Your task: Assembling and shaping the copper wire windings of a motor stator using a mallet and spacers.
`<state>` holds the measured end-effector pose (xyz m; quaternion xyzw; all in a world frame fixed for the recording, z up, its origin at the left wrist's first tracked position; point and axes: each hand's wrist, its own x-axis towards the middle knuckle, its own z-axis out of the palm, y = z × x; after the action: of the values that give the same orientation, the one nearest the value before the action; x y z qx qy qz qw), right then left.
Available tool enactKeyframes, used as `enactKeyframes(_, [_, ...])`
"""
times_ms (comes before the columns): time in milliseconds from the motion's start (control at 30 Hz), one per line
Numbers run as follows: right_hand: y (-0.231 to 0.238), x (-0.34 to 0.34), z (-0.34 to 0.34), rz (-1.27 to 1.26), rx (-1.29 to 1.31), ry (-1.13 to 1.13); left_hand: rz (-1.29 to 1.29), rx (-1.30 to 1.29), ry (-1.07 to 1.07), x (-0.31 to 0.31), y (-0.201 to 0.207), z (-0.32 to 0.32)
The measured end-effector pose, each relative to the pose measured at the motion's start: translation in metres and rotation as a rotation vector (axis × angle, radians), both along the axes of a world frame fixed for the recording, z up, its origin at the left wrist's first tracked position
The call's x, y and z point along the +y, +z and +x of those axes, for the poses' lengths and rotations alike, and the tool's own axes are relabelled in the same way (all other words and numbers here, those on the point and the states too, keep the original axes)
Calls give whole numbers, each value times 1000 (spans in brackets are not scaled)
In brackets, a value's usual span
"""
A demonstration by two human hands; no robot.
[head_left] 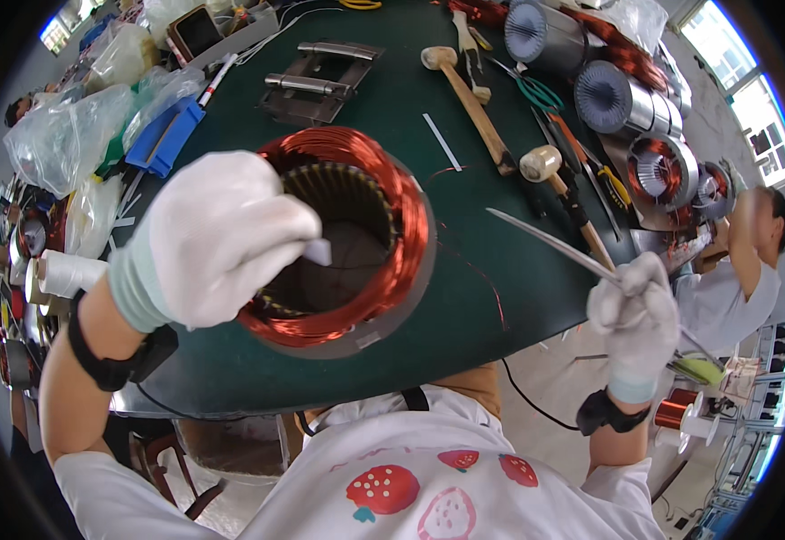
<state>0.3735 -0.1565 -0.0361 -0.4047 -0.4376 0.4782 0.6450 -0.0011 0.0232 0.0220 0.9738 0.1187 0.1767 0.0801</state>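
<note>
A motor stator (pixel 408 243) with thick red-copper windings stands on the green table in front of me, its bore facing up. Over its left side is my left hand (pixel 221 236), in a white glove, with the fingers pinched on a small white slip (pixel 318 252) at the bore's edge. Off the table's right front edge, my gloved right hand (pixel 635 306) is closed round a long pointed metal rod (pixel 545 239). Its tip points left toward the stator, and the other end runs out behind the hand. My left fingertips partly hide the slip.
Mallets (pixel 473 103), pliers (pixel 532 88) and other hand tools lie to the right, near metal cylinders (pixel 613 94). A metal fixture (pixel 320 76) sits behind the stator. On the left are a blue bin (pixel 165 135) and plastic bags (pixel 73 135). A co-worker (pixel 734 279) is at far right.
</note>
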Motion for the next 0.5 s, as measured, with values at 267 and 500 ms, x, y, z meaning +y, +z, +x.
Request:
enactKeyframes(267, [-15,-25,-38,109,1,110,41,-134,411,-54,-14,32])
enactKeyframes(500, [-15,-38,-39,221,-248,90,-195,-238,316,-65,-19,48])
